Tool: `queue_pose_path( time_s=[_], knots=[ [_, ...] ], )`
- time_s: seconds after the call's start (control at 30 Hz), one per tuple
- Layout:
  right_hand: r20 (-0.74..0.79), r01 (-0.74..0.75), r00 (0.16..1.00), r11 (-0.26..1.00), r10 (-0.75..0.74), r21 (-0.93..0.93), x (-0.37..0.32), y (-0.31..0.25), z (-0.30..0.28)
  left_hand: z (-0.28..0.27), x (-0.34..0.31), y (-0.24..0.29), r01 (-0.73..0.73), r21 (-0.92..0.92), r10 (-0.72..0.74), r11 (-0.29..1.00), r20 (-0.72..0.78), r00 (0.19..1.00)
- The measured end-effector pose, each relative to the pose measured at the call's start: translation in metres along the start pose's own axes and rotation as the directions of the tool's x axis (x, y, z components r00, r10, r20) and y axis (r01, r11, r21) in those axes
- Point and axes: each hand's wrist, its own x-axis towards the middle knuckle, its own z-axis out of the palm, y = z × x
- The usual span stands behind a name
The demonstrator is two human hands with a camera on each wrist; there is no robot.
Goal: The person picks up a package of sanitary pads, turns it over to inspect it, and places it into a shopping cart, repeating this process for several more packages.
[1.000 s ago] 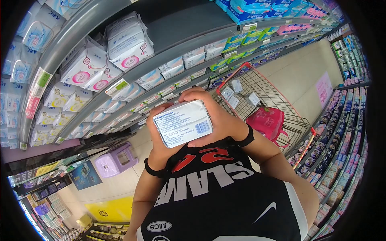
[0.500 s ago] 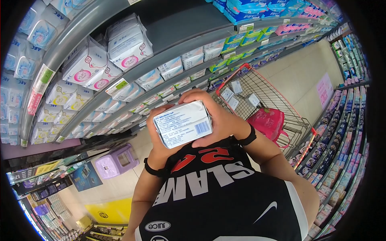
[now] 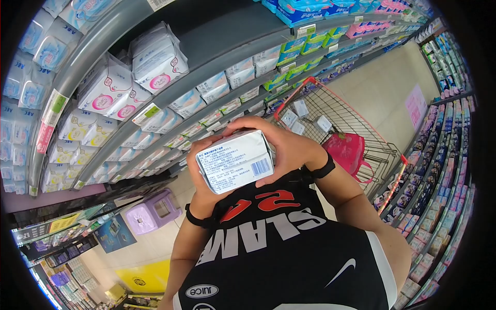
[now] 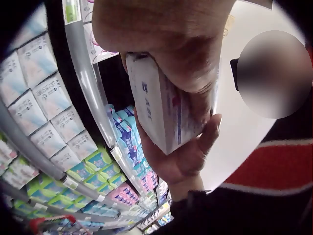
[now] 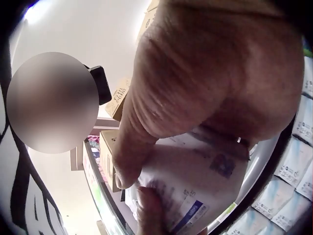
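Note:
A white ABC pack of sanitary pads [image 3: 237,161] is held up in front of the chest, its face of blue print and barcode turned toward the head. My left hand [image 3: 200,173] grips its left end and my right hand [image 3: 287,151] its right end, with fingers curled over the far side. In the left wrist view, the pack's ABC side [image 4: 151,105] shows between both hands. The right wrist view has my right thumb pressed along the wrapper [image 5: 200,171], with the other thumb [image 5: 149,210] close by.
Shelves of pads curve along the left and front; white ABC packs [image 3: 160,62] stand on the nearest. A wire cart with a red rim [image 3: 310,80] holds several small packs [image 3: 324,124] and a red bag [image 3: 345,155]. A purple stool [image 3: 149,214] stands at lower left, more shelves [image 3: 444,175] at right.
The pack and both hands sit very slightly lower in the head view, still in the same two-handed grip. Shelves and cart have shifted a little leftward as the head turned.

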Motion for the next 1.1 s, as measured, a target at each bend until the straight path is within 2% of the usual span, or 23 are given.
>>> queue_pose_path(
  time_s=[0.1,0.3,0.5,0.6,0.7,0.8,0.87,0.9,0.93,0.97,1.03,1.07,1.1],
  knots=[
    [0.008,-0.02,1.0,0.999,0.02,-0.04,-0.003,-0.001,0.0,0.003,-0.006,-0.005,0.027,-0.072,-0.029,0.997,-0.015,0.999],
    [0.001,-0.043,0.999,0.999,0.043,-0.026,-0.007,-0.004,0.002,0.006,-0.001,0.002,-0.03,-0.074,0.029,0.997,-0.003,1.0],
    [0.09,-0.089,0.992,0.996,0.088,-0.002,-0.009,-0.01,-0.006,0.006,-0.009,0.0,0.023,-0.174,-0.022,0.984,0.005,1.0],
    [0.122,-0.103,0.987,0.993,0.108,-0.054,-0.009,-0.014,-0.009,0.003,-0.009,0.0,0.033,-0.221,-0.023,0.975,0.046,0.999],
    [0.071,-0.075,0.994,0.994,0.08,-0.074,-0.007,-0.007,-0.006,0.007,-0.015,0.0,0.113,-0.216,-0.119,0.97,-0.016,0.993],
    [-0.199,-0.064,0.979,0.996,0.051,-0.058,-0.01,0.004,0.006,0.016,-0.009,-0.002,0.15,-0.193,-0.194,0.97,-0.234,0.953],
    [-0.322,-0.044,0.946,0.998,0.028,-0.042,-0.007,0.013,0.019,0.003,-0.005,-0.006,0.122,0.2,-0.094,0.972,-0.145,0.985],
    [-0.38,-0.033,0.925,0.999,0.017,-0.037,-0.007,0.014,0.024,0.003,-0.007,-0.01,0.134,0.165,-0.116,0.977,-0.116,0.986],
    [-0.347,-0.097,0.933,0.995,0.098,0.021,-0.007,0.013,0.026,0.003,-0.01,-0.014,0.149,0.13,-0.138,0.98,-0.086,0.987],
    [-0.292,-0.108,0.95,0.994,0.109,0.022,-0.008,0.012,0.028,0.003,-0.012,-0.018,0.165,0.096,-0.16,0.982,-0.056,0.986],
    [-0.176,-0.126,0.976,0.992,0.128,0.024,-0.009,0.009,0.026,0.001,-0.006,-0.015,0.114,-0.101,-0.119,0.988,-0.041,0.992],
    [-0.073,-0.113,0.992,0.985,0.105,-0.13,-0.009,0.001,0.022,-0.001,-0.002,-0.012,0.122,-0.131,-0.127,0.984,-0.032,0.991],
    [-0.041,-0.103,0.994,0.984,0.098,-0.148,-0.011,0.002,0.022,-0.004,0.001,-0.008,0.131,-0.161,-0.136,0.978,-0.022,0.99]
  ],
)
